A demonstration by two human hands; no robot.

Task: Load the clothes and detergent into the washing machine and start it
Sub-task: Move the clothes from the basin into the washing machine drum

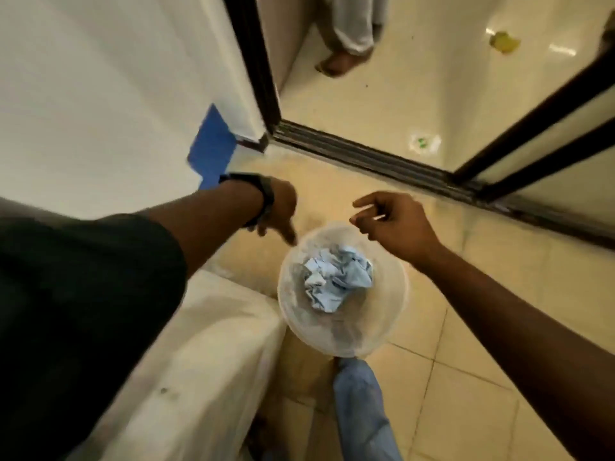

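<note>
A translucent white bucket (382,314) stands on the tiled floor below me, with a crumpled light blue cloth (336,279) inside it. My left hand (278,209), a dark watch on its wrist, hangs just above the bucket's left rim with fingers pointing down and holding nothing. My right hand (389,221) hovers over the bucket's far right rim, fingers loosely curled and apart, nothing in it. The white top of what may be the washing machine (186,354) fills the lower left, touching the bucket's side. The frame is blurred.
A dark sliding-door track (366,158) crosses the floor ahead, with door frames at both sides. Another person's foot (336,63) stands beyond it. My leg in blue trousers (362,414) is below the bucket. A blue patch (213,148) marks the white wall at left.
</note>
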